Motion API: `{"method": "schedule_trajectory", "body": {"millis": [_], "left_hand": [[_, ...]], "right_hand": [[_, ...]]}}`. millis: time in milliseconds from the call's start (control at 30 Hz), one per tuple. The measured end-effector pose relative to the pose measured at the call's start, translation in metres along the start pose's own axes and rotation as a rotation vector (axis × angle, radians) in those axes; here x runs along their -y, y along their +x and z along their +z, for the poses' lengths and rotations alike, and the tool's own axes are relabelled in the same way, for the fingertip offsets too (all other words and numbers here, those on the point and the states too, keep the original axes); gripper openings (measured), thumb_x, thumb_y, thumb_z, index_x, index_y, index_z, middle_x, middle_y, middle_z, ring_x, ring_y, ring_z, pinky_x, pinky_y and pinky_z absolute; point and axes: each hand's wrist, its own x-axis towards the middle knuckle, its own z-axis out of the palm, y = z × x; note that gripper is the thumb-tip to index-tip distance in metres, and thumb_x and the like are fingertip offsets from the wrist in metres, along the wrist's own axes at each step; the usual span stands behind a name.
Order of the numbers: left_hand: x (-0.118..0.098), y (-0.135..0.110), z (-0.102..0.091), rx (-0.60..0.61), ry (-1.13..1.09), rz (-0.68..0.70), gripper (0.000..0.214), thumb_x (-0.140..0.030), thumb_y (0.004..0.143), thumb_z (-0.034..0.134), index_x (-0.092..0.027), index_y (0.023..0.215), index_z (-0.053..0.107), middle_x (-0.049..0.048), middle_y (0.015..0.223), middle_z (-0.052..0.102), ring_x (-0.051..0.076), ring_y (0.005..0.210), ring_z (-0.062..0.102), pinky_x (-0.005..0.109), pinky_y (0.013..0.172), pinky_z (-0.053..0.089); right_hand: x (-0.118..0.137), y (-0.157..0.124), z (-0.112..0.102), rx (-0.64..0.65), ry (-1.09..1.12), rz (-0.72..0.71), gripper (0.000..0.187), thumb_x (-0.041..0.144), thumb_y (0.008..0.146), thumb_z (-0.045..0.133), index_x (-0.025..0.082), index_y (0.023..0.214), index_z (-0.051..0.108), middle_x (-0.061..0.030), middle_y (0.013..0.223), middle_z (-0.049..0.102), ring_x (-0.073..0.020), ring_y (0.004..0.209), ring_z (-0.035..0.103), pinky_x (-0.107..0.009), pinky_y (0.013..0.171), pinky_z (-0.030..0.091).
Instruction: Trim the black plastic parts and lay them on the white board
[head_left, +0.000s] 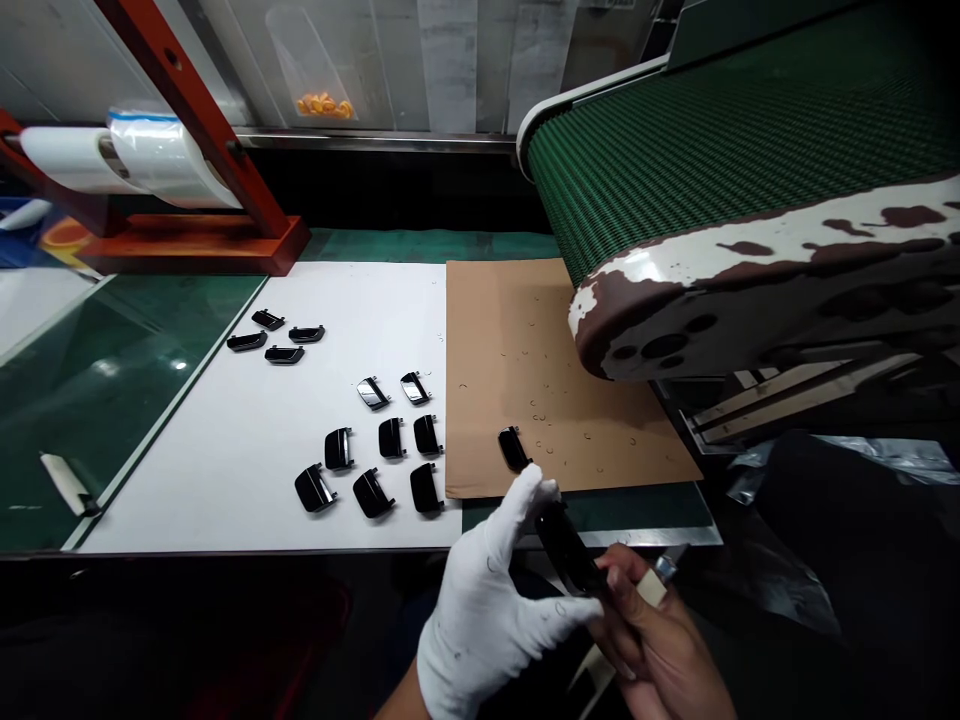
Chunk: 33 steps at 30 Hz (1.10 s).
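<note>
My left hand [499, 610], in a white glove, grips a glossy black plastic part [564, 545] between thumb and fingers. My bare right hand [652, 640] is closed around a cream-handled knife [651, 588], its metal end pointing up and right. The right fingertips are at the lower end of the black part. Dark curled shavings cling to the glove. Just beyond the left fingertips, another black part [513, 448] lies on a brown cardboard sheet [517, 330]. Several similar black parts [391, 438] rest on the white sheet [225, 450] to the left.
A green mesh conveyor [720, 150] with a worn white edge overhangs the right side. Small dark shavings dot the cardboard. At the back left stands an orange-red frame [195, 245] with clear film rolls [169, 160]. A second cream-handled tool [66, 483] lies far left.
</note>
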Motion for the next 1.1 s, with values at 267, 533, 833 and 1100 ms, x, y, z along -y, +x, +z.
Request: {"method": "schedule_trajectory", "body": {"millis": [267,533,833,1100], "left_hand": [[-0.006,0.001,0.005,-0.065,-0.050,-0.133,0.091,-0.051,0.066,0.079,-0.016,0.140,0.038,0.0104,0.122,0.062,0.024,0.110,0.061,0.032,0.098,0.049],[-0.002,-0.002,0.004,-0.079,-0.043,-0.124,0.085,-0.045,0.068,0.080,-0.020,0.138,0.041,0.0068,0.124,0.062,0.022,0.115,0.059,0.029,0.101,0.047],[-0.002,-0.004,-0.002,-0.013,-0.021,0.068,0.075,-0.048,0.074,0.074,-0.026,0.138,0.043,0.0045,0.118,0.066,0.021,0.105,0.064,0.027,0.094,0.050],[-0.006,-0.004,-0.004,-0.001,-0.019,0.037,0.069,-0.047,0.073,0.075,-0.024,0.133,0.050,0.0035,0.112,0.068,0.020,0.098,0.067,0.024,0.089,0.052]], "right_hand": [[-0.002,0.000,0.008,0.045,0.131,0.085,0.035,0.052,0.067,0.076,0.020,0.068,0.061,0.0147,0.040,0.018,-0.0027,0.035,0.010,-0.015,0.031,0.019],[-0.002,-0.002,0.010,0.038,0.117,0.062,0.036,0.053,0.066,0.076,0.021,0.068,0.060,0.0143,0.040,0.018,-0.0029,0.035,0.013,-0.014,0.032,0.017],[0.000,-0.007,-0.005,0.030,-0.069,-0.169,0.019,0.039,0.070,0.077,0.022,0.068,0.068,0.0020,0.050,0.055,-0.0085,0.042,0.045,-0.019,0.040,0.037],[0.012,-0.020,0.005,-0.182,-0.458,-0.391,0.030,0.055,0.066,0.074,0.025,0.064,0.073,-0.0022,0.060,0.068,-0.0174,0.057,0.060,-0.025,0.053,0.046]]}}
